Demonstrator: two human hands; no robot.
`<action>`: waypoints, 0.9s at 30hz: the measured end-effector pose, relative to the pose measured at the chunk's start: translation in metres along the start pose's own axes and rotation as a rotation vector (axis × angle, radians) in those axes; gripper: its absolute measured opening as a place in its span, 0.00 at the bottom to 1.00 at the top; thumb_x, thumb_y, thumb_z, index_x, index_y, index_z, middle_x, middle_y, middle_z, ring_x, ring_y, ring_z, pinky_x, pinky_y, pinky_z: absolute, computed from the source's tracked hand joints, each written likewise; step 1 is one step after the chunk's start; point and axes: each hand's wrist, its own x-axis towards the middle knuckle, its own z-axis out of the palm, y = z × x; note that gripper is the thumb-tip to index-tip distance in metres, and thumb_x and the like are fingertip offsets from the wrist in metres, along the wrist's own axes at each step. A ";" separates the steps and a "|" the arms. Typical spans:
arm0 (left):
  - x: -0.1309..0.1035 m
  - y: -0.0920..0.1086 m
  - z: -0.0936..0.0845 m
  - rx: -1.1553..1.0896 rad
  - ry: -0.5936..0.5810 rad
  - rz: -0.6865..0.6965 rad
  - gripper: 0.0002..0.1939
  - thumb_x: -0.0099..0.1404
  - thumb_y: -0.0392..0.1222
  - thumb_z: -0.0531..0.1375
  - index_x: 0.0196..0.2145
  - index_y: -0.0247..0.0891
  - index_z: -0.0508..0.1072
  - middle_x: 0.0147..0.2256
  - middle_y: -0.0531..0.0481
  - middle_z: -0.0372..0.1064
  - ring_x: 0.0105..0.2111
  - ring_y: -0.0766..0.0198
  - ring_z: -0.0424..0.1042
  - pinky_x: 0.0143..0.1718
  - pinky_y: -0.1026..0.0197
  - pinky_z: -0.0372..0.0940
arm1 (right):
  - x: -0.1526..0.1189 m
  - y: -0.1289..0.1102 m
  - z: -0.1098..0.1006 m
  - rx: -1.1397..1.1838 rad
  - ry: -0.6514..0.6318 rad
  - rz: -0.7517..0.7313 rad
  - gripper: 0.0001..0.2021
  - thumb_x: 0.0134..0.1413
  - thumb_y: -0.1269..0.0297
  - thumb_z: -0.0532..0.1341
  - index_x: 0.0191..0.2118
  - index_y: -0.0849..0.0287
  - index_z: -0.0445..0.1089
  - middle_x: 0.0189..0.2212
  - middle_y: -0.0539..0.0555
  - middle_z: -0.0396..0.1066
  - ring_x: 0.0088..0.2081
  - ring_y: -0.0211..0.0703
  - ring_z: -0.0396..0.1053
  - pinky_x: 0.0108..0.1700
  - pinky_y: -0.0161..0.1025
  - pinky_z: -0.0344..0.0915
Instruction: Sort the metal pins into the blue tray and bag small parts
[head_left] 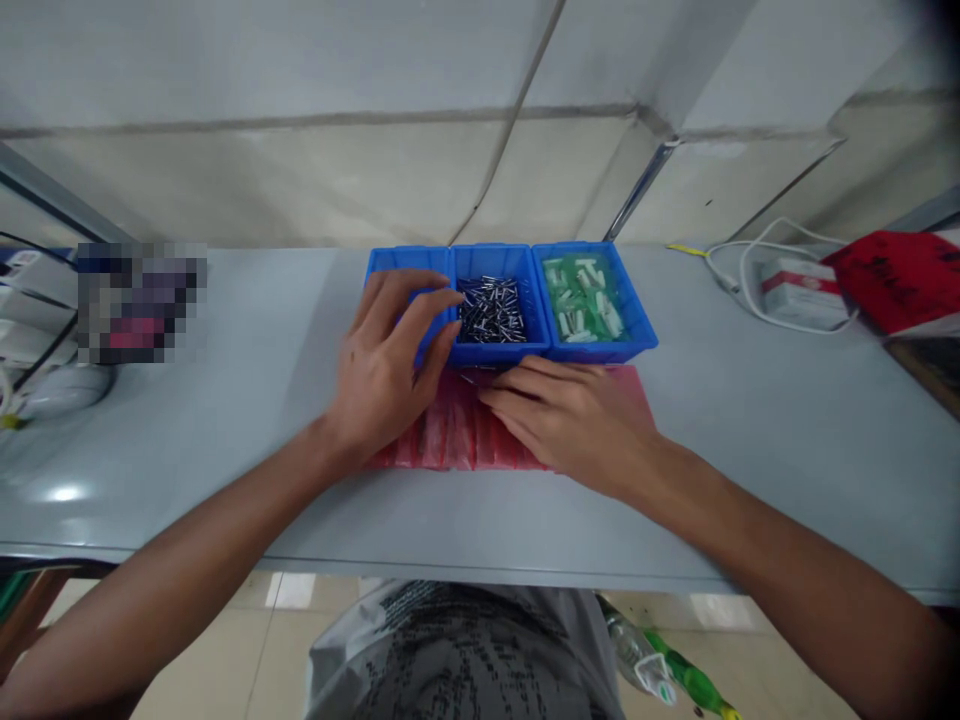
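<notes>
My left hand [394, 355] hovers over the left blue bin [379, 262], which it largely covers. Its thumb and forefinger are apart at the edge of the middle blue bin [491, 352], with nothing visible between them. Many small dark, shiny metal pins [491, 312] fill that middle bin. My right hand [566, 405] lies low over a row of pink plastic bags [457, 430], its fingers pressed together. Something small and shiny shows near those fingertips, and what they grip is hidden. Small green bags with white pieces [589, 300] lie in the right blue bin [637, 325].
At the right of the grey table [757, 430] are a white cable [742, 280], a small white-and-red box [806, 292] and a red packet [900, 280]. A computer mouse [67, 390] sits at the left. The wall rises behind the bins.
</notes>
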 end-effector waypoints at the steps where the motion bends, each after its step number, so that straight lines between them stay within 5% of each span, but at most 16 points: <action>1: -0.001 -0.002 0.002 0.006 -0.051 0.007 0.12 0.72 0.38 0.59 0.51 0.36 0.74 0.55 0.40 0.71 0.56 0.54 0.70 0.57 0.50 0.70 | -0.001 0.000 0.003 -0.049 -0.044 -0.013 0.13 0.63 0.77 0.60 0.50 0.64 0.76 0.44 0.60 0.79 0.46 0.55 0.76 0.48 0.52 0.77; 5: -0.006 -0.009 0.010 0.034 -0.241 0.059 0.13 0.74 0.40 0.57 0.51 0.35 0.75 0.61 0.38 0.66 0.66 0.49 0.62 0.64 0.44 0.66 | -0.003 0.000 0.011 -0.023 -0.030 -0.002 0.15 0.65 0.79 0.56 0.51 0.64 0.75 0.44 0.61 0.77 0.47 0.52 0.74 0.50 0.49 0.76; 8: -0.009 -0.011 0.012 0.045 -0.279 0.086 0.12 0.74 0.38 0.55 0.50 0.33 0.75 0.61 0.37 0.67 0.66 0.49 0.63 0.65 0.44 0.67 | -0.001 0.000 0.012 0.084 0.078 0.042 0.16 0.66 0.78 0.54 0.51 0.64 0.75 0.44 0.61 0.75 0.47 0.50 0.74 0.50 0.48 0.76; 19: -0.007 -0.016 0.005 -0.016 -0.253 0.217 0.10 0.74 0.36 0.55 0.46 0.33 0.76 0.52 0.41 0.76 0.58 0.53 0.73 0.59 0.49 0.73 | 0.007 -0.006 -0.007 0.415 0.456 0.129 0.19 0.66 0.79 0.55 0.52 0.52 0.76 0.49 0.58 0.70 0.47 0.43 0.73 0.50 0.46 0.75; 23: -0.005 -0.009 0.002 -0.032 -0.153 0.211 0.09 0.72 0.38 0.60 0.49 0.35 0.74 0.50 0.43 0.77 0.49 0.57 0.77 0.52 0.52 0.74 | 0.006 -0.004 -0.010 0.575 0.473 0.305 0.18 0.65 0.74 0.61 0.54 0.45 0.75 0.51 0.56 0.68 0.49 0.46 0.73 0.51 0.49 0.77; 27: -0.007 -0.001 -0.001 -0.041 -0.071 0.377 0.16 0.68 0.38 0.65 0.53 0.38 0.72 0.47 0.46 0.78 0.45 0.58 0.77 0.46 0.56 0.74 | 0.008 -0.006 -0.009 0.865 0.484 0.418 0.18 0.62 0.71 0.65 0.55 0.44 0.73 0.56 0.55 0.63 0.48 0.43 0.72 0.49 0.45 0.79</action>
